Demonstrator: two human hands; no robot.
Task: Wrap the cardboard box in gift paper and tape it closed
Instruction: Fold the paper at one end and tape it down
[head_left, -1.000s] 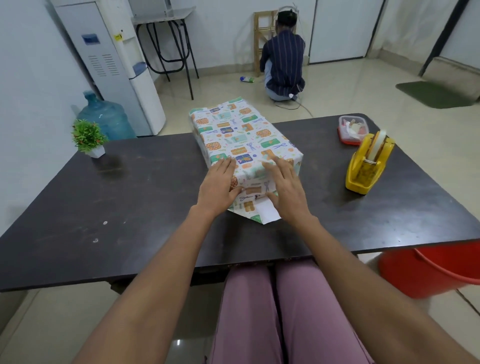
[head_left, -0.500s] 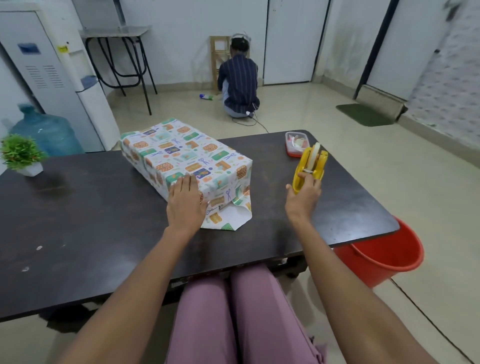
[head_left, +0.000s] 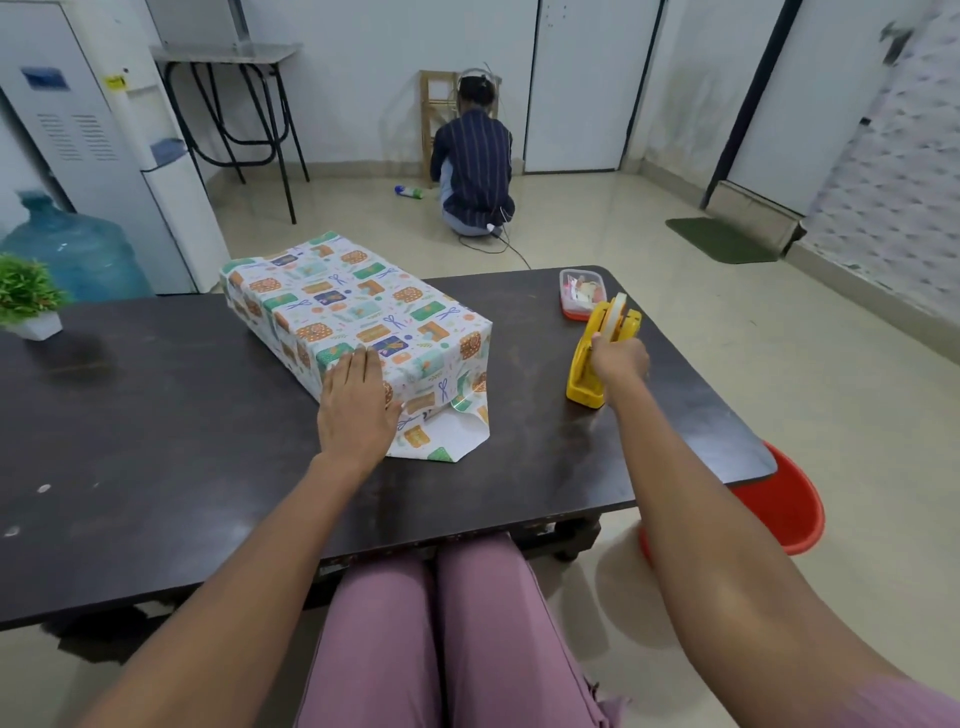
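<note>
— Fingers (head_left: 363, 366) first: how do they lie on the left hand (head_left: 356, 410)?
— Straight and held together, flat on the near end of the wrapped box (head_left: 353, 312), pressing the gift paper down where top meets end face.
— And the near end of the paper?
— A loose flap (head_left: 447, 441) lies unfolded on the dark table (head_left: 156, 441), its white underside showing, just right of that hand.
— What about the right hand (head_left: 618, 361)?
— Further right, it is at the yellow tape dispenser (head_left: 597, 348), fingers curled at its top. Whether they pinch tape I cannot tell.
— Where does the box sit?
— Mid-table, running from near right to far left.
— Anything beyond?
— A small clear container with a red base (head_left: 582, 293) just past the dispenser.
</note>
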